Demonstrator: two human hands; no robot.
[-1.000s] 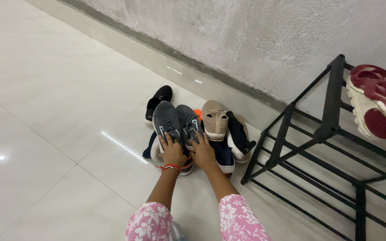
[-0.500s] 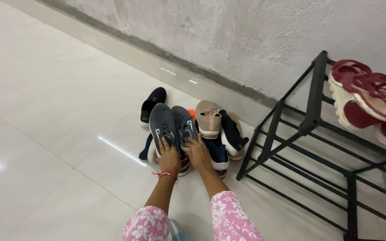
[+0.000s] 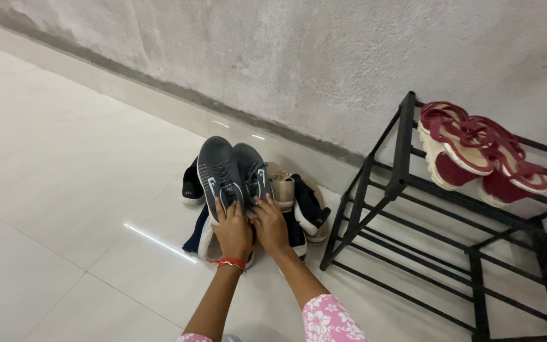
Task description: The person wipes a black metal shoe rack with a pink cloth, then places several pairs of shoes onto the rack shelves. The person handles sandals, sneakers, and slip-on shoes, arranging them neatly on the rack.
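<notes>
A pair of grey sneakers (image 3: pixel 232 176) sits toe-up in the person's grip, the left hand (image 3: pixel 231 232) clasping the heel of the left shoe and the right hand (image 3: pixel 270 225) closed on the heel of the one beside it, both held just above a heap of other shoes (image 3: pixel 299 209) on the pale tiled floor (image 3: pixel 64 190). A red thread bracelet (image 3: pixel 229 262) circles the left wrist, and a pink flowered sleeve (image 3: pixel 327 320) covers the right forearm. Off to the right of the hands stands a black metal rack (image 3: pixel 406 190), with a pair of maroon sandals (image 3: pixel 476 152) on its top tier near the rough grey wall (image 3: pixel 318 57).
</notes>
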